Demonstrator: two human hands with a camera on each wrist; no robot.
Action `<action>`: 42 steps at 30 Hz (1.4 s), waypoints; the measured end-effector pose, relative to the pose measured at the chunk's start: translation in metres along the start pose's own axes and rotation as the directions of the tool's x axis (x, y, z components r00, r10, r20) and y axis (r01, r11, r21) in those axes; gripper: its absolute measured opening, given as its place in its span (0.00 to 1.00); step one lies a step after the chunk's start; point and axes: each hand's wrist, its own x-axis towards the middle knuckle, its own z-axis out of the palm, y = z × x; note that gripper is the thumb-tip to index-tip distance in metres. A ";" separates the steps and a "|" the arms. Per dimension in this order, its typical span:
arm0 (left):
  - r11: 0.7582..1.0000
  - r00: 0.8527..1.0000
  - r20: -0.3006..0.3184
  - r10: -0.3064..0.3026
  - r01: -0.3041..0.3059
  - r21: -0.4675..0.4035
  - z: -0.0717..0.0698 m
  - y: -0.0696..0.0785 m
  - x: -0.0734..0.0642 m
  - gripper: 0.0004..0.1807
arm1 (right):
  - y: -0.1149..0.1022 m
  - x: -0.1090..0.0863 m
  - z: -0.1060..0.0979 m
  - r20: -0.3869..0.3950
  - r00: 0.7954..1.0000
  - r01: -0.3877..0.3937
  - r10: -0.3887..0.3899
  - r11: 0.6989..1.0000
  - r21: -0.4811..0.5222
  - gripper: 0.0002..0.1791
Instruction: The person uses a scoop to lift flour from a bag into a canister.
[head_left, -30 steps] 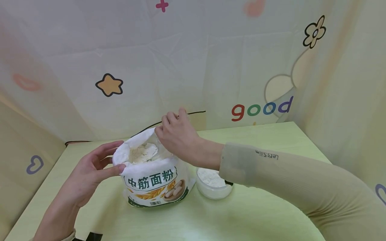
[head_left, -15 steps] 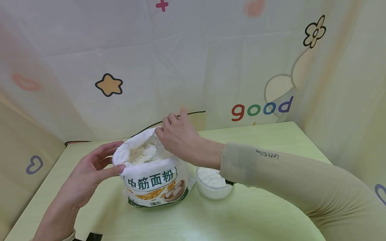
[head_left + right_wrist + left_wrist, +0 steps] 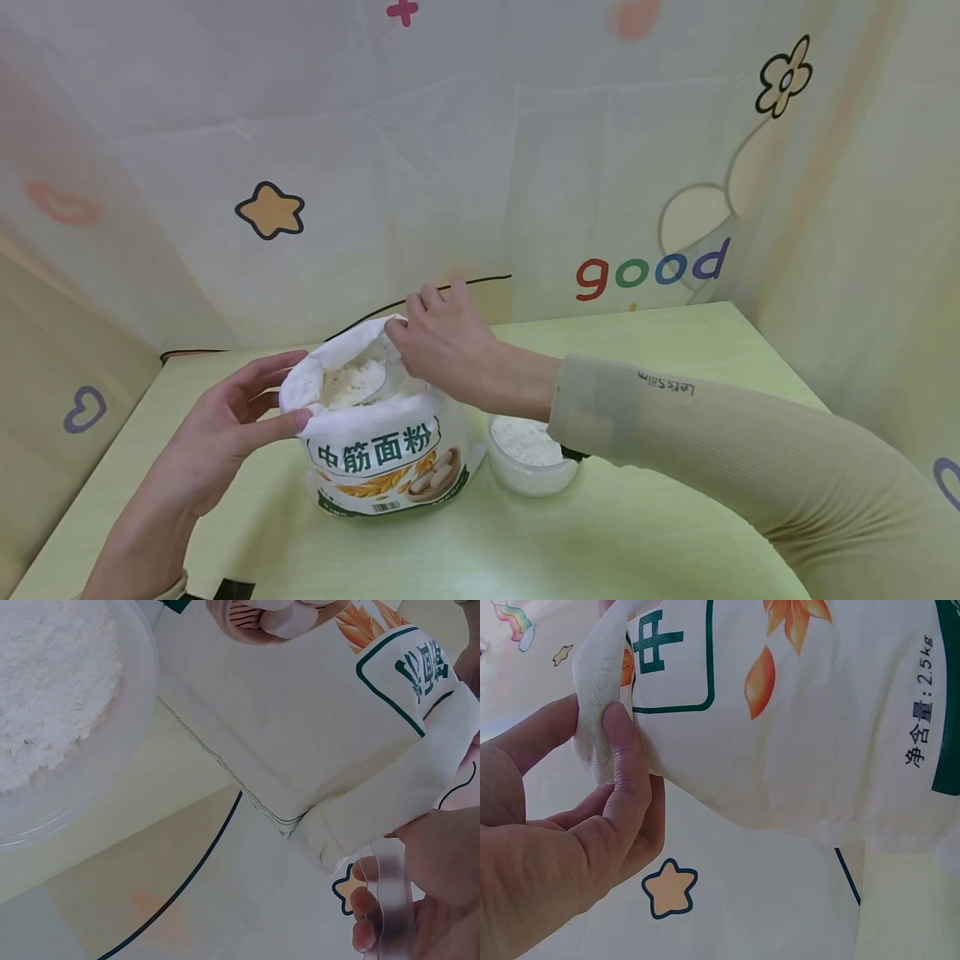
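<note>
A white flour bag [image 3: 352,458] stands on the table with its rolled top gaping, loose flour [image 3: 347,387] visible inside. My left hand [image 3: 217,429] pinches the folded rim [image 3: 596,712] at the left, thumb in front and fingers behind. Over the bag's right side, my right hand [image 3: 450,346] grips the clear plastic handle [image 3: 391,900] of what looks like a scoop, fingers curled along it. The curved edge of the tool shows among the flour, its lower end hidden in the bag. To the right sits a clear bowl [image 3: 532,482] heaped with white flour.
Both bag and bowl stand on a pale green-yellow table [image 3: 600,542]. A printed cloth [image 3: 480,167] hangs behind the table's back edge and along both sides. The right sleeve [image 3: 675,425] passes over the bowl's back right part.
The right hand has shifted very slightly in the bag's mouth, and the flour by the tool's edge lies a little differently. The left hand, bag and bowl hold their places.
</note>
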 end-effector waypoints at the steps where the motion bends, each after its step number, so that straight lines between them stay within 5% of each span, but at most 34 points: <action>1: 1.000 1.000 0.001 0.002 -0.002 -0.003 0.000 0.000 0.000 0.34 | 0.000 0.000 0.000 0.006 1.000 0.000 0.000 1.000 0.005 0.16; 21: 1.000 1.000 0.002 0.002 -0.002 0.008 0.001 -0.001 0.000 0.34 | 0.000 0.001 -0.003 0.063 0.998 -0.018 0.010 0.990 0.140 0.18; 42: 1.000 1.000 0.001 0.002 -0.002 0.010 0.000 -0.002 0.000 0.34 | 0.003 -0.001 -0.004 0.116 0.993 -0.038 -0.001 0.940 0.339 0.20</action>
